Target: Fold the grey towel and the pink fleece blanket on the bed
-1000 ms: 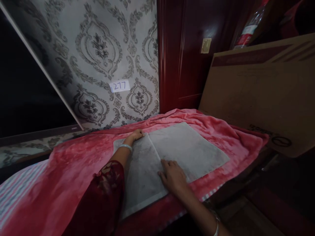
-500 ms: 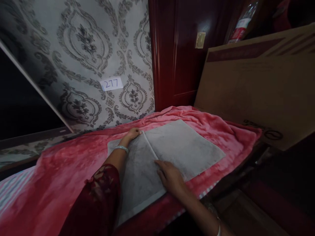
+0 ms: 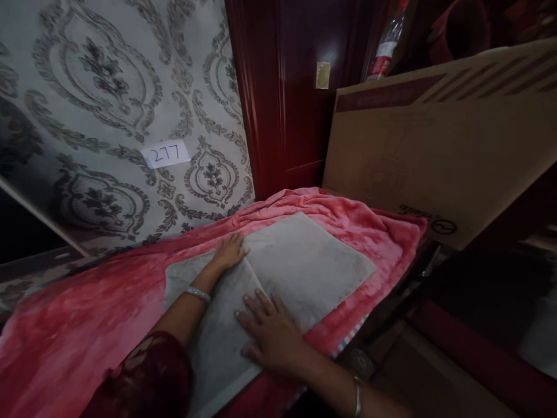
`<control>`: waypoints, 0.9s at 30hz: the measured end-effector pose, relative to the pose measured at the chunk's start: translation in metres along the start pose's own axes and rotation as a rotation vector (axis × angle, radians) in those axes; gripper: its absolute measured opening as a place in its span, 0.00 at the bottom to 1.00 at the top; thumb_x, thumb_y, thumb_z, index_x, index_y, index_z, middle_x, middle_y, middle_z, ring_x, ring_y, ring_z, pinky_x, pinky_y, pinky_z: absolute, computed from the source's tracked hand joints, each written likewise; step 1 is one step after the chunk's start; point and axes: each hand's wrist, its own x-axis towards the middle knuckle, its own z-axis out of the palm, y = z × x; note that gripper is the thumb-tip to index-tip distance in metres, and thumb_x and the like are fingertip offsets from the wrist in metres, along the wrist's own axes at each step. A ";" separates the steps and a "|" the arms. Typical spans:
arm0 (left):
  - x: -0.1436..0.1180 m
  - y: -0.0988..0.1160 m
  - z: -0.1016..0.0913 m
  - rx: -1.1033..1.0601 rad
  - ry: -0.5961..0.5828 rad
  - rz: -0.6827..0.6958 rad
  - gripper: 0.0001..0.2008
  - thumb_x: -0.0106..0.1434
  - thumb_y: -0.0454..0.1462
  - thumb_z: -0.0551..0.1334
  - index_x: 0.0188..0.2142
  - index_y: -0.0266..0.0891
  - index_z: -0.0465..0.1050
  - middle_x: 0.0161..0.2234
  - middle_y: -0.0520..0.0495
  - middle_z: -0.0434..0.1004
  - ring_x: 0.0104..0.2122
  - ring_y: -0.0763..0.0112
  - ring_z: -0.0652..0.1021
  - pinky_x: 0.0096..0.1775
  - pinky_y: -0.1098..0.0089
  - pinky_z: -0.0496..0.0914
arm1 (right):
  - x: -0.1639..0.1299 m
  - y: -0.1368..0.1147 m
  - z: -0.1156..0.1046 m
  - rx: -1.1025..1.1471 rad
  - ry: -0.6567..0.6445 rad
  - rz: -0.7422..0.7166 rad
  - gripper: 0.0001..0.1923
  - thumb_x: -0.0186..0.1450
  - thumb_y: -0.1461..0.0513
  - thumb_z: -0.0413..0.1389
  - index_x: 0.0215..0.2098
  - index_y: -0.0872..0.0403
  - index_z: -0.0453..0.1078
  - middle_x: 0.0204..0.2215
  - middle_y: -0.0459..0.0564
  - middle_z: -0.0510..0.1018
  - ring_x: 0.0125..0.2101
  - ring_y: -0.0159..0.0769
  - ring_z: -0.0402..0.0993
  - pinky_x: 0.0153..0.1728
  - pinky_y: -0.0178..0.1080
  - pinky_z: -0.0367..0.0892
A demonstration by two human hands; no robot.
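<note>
A grey fabric piece, partly folded over itself, lies on a pink plush blanket. The edge of its folded layer runs slantwise between my two hands. My left hand rests open near the far end of that edge, palm down on the cloth. Closer to me, my right hand lies flat with fingers spread on the folded layer, over the near part of the edge. Both hands hold nothing. The cloth beneath the palms is hidden.
A large cardboard box stands at the right, with a plastic bottle behind its top edge. Patterned wallpaper bearing a paper marked 277 rises at the back, beside a dark red door.
Both hands have gone from gripping the fold's edge to lying open on the cloth. My right hand has spread its fingers. The view has turned a little to the right.
</note>
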 end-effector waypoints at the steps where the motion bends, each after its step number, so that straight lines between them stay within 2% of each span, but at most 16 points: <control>1: -0.003 0.002 0.005 0.014 -0.035 0.005 0.30 0.68 0.45 0.55 0.68 0.38 0.60 0.70 0.37 0.57 0.69 0.52 0.59 0.67 0.50 0.51 | -0.003 0.002 0.006 0.034 -0.039 -0.001 0.35 0.71 0.45 0.51 0.72 0.41 0.52 0.73 0.50 0.46 0.72 0.52 0.32 0.68 0.64 0.37; 4: -0.008 0.004 0.016 0.051 -0.083 0.014 0.31 0.70 0.45 0.50 0.69 0.35 0.56 0.71 0.35 0.53 0.70 0.52 0.56 0.66 0.46 0.51 | -0.013 0.008 0.017 0.090 -0.061 0.010 0.33 0.72 0.46 0.48 0.72 0.42 0.51 0.73 0.49 0.46 0.72 0.49 0.32 0.69 0.60 0.36; 6: -0.008 0.003 0.019 0.083 -0.084 0.021 0.31 0.71 0.45 0.48 0.70 0.35 0.54 0.71 0.36 0.51 0.70 0.53 0.55 0.67 0.46 0.51 | -0.017 0.017 0.013 0.125 -0.052 -0.050 0.32 0.72 0.47 0.51 0.71 0.42 0.55 0.73 0.49 0.50 0.72 0.47 0.36 0.69 0.57 0.38; 8: -0.005 0.002 0.016 0.113 -0.090 0.013 0.31 0.72 0.45 0.47 0.71 0.36 0.52 0.71 0.36 0.50 0.70 0.55 0.55 0.67 0.47 0.52 | -0.021 0.036 -0.003 0.197 -0.017 -0.106 0.29 0.71 0.50 0.54 0.68 0.45 0.61 0.69 0.50 0.60 0.69 0.43 0.51 0.68 0.48 0.47; 9: -0.003 0.003 0.013 0.122 -0.098 0.006 0.31 0.72 0.45 0.46 0.71 0.38 0.52 0.71 0.36 0.51 0.70 0.56 0.55 0.67 0.47 0.52 | -0.023 0.049 -0.015 0.223 0.036 -0.081 0.27 0.71 0.54 0.54 0.66 0.48 0.64 0.66 0.51 0.66 0.66 0.41 0.59 0.66 0.44 0.53; 10: -0.002 0.005 0.009 0.125 -0.106 -0.003 0.31 0.72 0.45 0.46 0.71 0.38 0.51 0.71 0.37 0.51 0.70 0.55 0.55 0.66 0.47 0.52 | -0.025 0.065 -0.029 0.235 0.111 -0.008 0.25 0.70 0.58 0.53 0.65 0.51 0.66 0.62 0.52 0.72 0.61 0.38 0.66 0.63 0.40 0.58; 11: -0.002 0.008 0.003 0.125 -0.105 -0.012 0.31 0.72 0.46 0.47 0.71 0.39 0.51 0.71 0.37 0.50 0.71 0.54 0.54 0.66 0.45 0.51 | -0.028 0.082 -0.045 0.208 0.214 0.128 0.24 0.70 0.61 0.51 0.64 0.55 0.67 0.59 0.55 0.75 0.58 0.39 0.70 0.61 0.40 0.62; 13: -0.009 0.018 -0.009 0.130 -0.077 -0.011 0.32 0.72 0.47 0.48 0.71 0.38 0.52 0.72 0.36 0.47 0.71 0.51 0.51 0.66 0.42 0.50 | -0.035 0.121 -0.076 0.034 0.425 0.466 0.24 0.70 0.63 0.49 0.63 0.56 0.68 0.58 0.58 0.74 0.60 0.43 0.67 0.62 0.44 0.60; 15: -0.029 0.033 -0.017 0.144 -0.064 0.051 0.33 0.71 0.48 0.51 0.71 0.38 0.53 0.73 0.35 0.45 0.71 0.48 0.51 0.67 0.41 0.48 | -0.042 0.158 -0.101 -0.041 0.484 0.630 0.27 0.67 0.65 0.50 0.64 0.61 0.64 0.60 0.65 0.71 0.61 0.50 0.65 0.61 0.50 0.59; 18: -0.082 0.058 -0.017 0.138 -0.147 0.235 0.32 0.69 0.48 0.54 0.70 0.45 0.55 0.72 0.38 0.46 0.71 0.47 0.52 0.67 0.41 0.48 | -0.049 0.199 -0.118 -0.115 0.419 0.863 0.28 0.68 0.64 0.52 0.66 0.62 0.62 0.59 0.66 0.71 0.60 0.50 0.66 0.57 0.46 0.62; 20: -0.121 0.073 -0.007 0.111 -0.208 0.323 0.33 0.69 0.51 0.55 0.71 0.51 0.54 0.73 0.41 0.44 0.71 0.46 0.49 0.66 0.38 0.47 | -0.050 0.216 -0.120 -0.090 0.352 0.910 0.25 0.68 0.62 0.54 0.62 0.63 0.66 0.56 0.67 0.74 0.56 0.49 0.70 0.54 0.43 0.64; 22: -0.153 0.083 0.005 0.092 -0.238 0.344 0.33 0.69 0.53 0.55 0.71 0.54 0.53 0.73 0.43 0.43 0.71 0.45 0.46 0.65 0.36 0.46 | -0.050 0.225 -0.119 -0.046 0.306 0.895 0.20 0.68 0.62 0.54 0.56 0.63 0.72 0.52 0.65 0.77 0.52 0.47 0.73 0.50 0.40 0.65; 24: -0.172 0.090 0.014 0.083 -0.227 0.335 0.33 0.69 0.54 0.54 0.71 0.55 0.53 0.73 0.43 0.43 0.72 0.46 0.45 0.66 0.35 0.44 | -0.049 0.232 -0.121 0.004 0.271 0.872 0.16 0.67 0.62 0.55 0.50 0.62 0.75 0.49 0.64 0.79 0.47 0.44 0.75 0.46 0.38 0.66; 27: -0.179 0.094 0.017 0.071 -0.196 0.326 0.32 0.70 0.53 0.53 0.71 0.54 0.53 0.73 0.43 0.44 0.72 0.47 0.45 0.66 0.36 0.43 | -0.050 0.238 -0.128 0.106 0.234 0.833 0.13 0.65 0.63 0.58 0.44 0.62 0.77 0.44 0.62 0.81 0.40 0.41 0.77 0.41 0.37 0.67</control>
